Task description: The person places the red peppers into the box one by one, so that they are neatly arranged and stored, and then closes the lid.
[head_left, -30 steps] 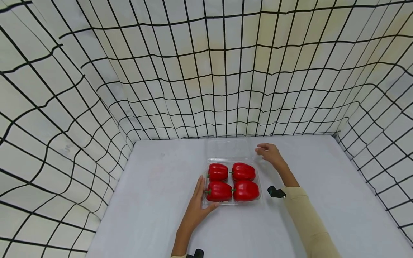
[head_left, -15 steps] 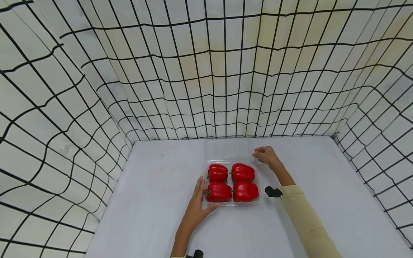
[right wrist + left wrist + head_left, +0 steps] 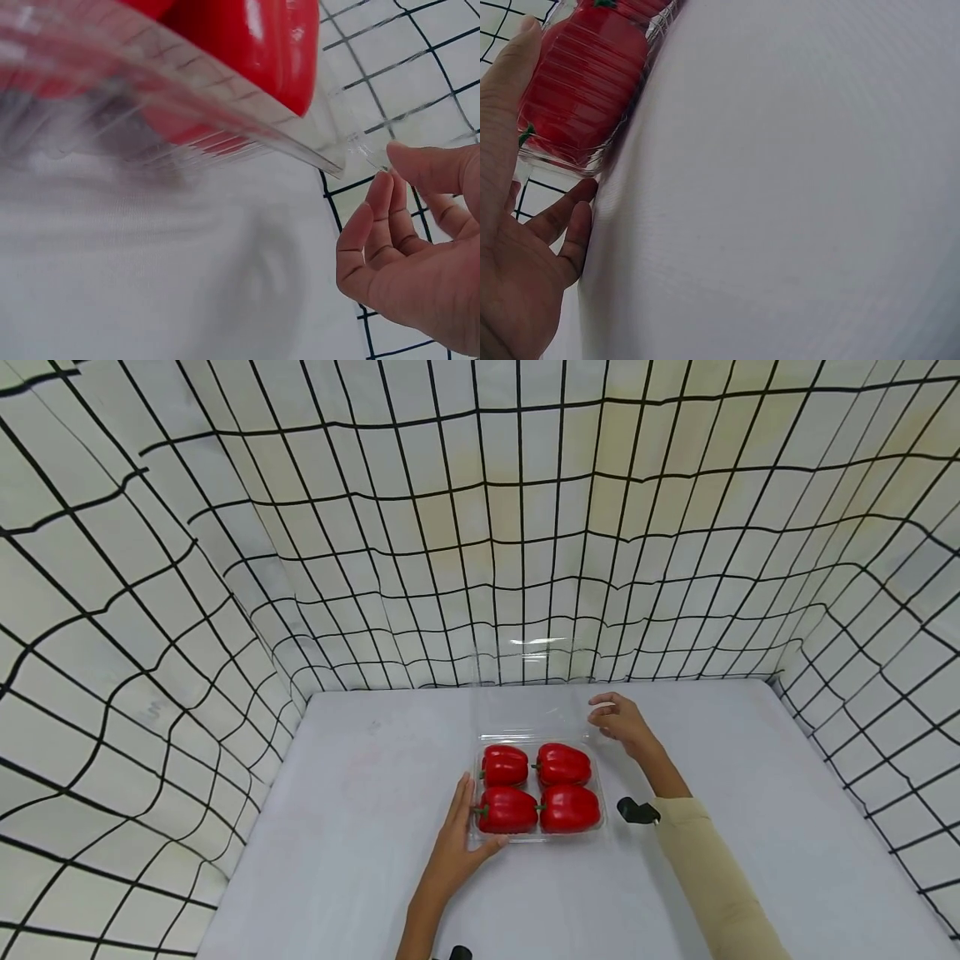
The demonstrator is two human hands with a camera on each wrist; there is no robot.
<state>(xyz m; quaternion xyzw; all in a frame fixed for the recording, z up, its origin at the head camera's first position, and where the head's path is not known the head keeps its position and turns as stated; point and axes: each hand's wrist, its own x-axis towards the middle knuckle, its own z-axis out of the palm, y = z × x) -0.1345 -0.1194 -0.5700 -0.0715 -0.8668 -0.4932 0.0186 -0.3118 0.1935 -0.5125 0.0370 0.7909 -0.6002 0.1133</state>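
Observation:
Several red bell peppers [image 3: 570, 810] sit in the base of a clear plastic clamshell container [image 3: 551, 838], arranged in two rows. Its transparent lid [image 3: 528, 706] stands raised behind the base, and its top overlaps the netting in the head view. My left hand [image 3: 455, 846] rests against the container's near left corner, fingers straight along the left side and thumb at the front edge. My right hand [image 3: 621, 718] is at the lid's right edge; in the right wrist view its thumb and fingertips [image 3: 381, 180] pinch the clear plastic, the other fingers loosely bent.
The container stands on a white-covered table [image 3: 360, 827]. Black netting [image 3: 517, 535] over pale walls encloses the table at the back and both sides. A dark wrist camera [image 3: 637, 811] sits at the right sleeve.
The lid has swung upward from lying back on the table, its edge now higher against the netting. My right hand has shifted slightly left. My left hand keeps its place.

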